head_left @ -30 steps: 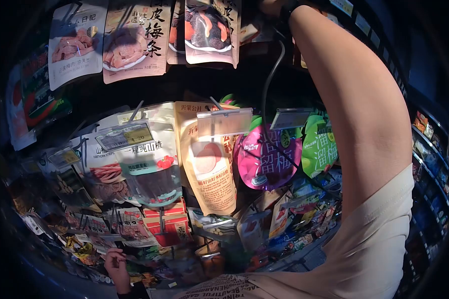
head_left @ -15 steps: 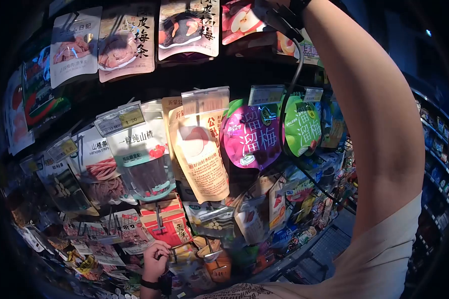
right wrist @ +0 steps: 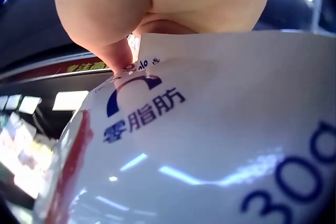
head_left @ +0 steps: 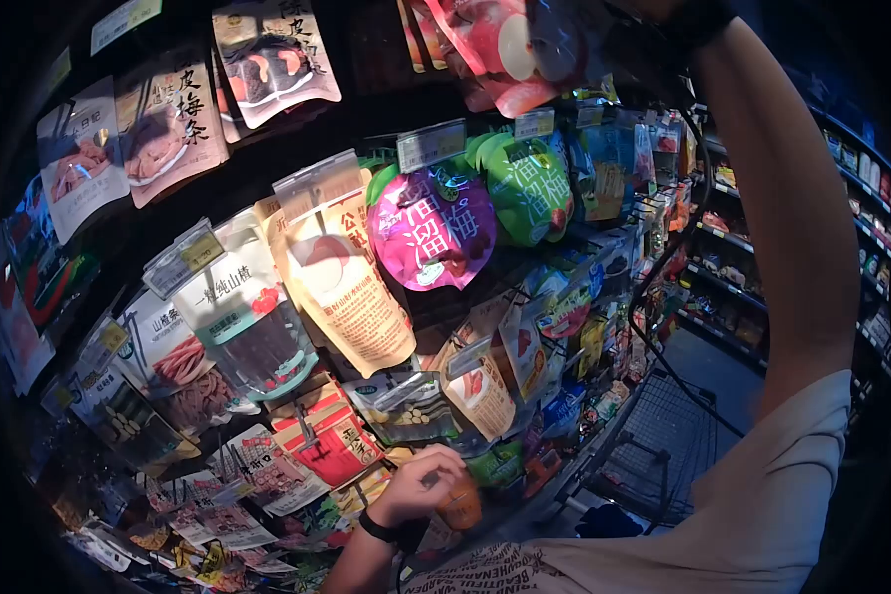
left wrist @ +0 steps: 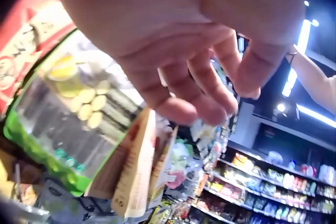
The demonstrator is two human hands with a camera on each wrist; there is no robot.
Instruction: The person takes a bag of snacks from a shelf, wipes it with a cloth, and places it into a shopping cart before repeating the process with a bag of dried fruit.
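The right hand, high at the top of the head view, is mostly dark there, beside a red packet [head_left: 505,49] with an apple picture. In the right wrist view the right hand [right wrist: 157,8] grips the top edge of a white packet [right wrist: 210,98] with blue lettering, its thumb against the printed face. Low in the head view, the left hand [head_left: 421,485] hangs with loosely bent fingers before the lower packets. The left wrist view shows the left hand [left wrist: 178,50] holding nothing, near a green-edged packet [left wrist: 68,113].
Hanging packets fill the rack, among them a purple round packet [head_left: 434,230], a green one [head_left: 530,188] and a beige pouch [head_left: 342,277]. A dark cable runs down beside the raised arm. A wire cart [head_left: 663,445] stands at the lower right, with stocked shelves [head_left: 728,262] beyond.
The view has swung to the right. The left hand has moved right along the lower packets. The red apple packet at the top now appears larger, tilted and beside the right hand.
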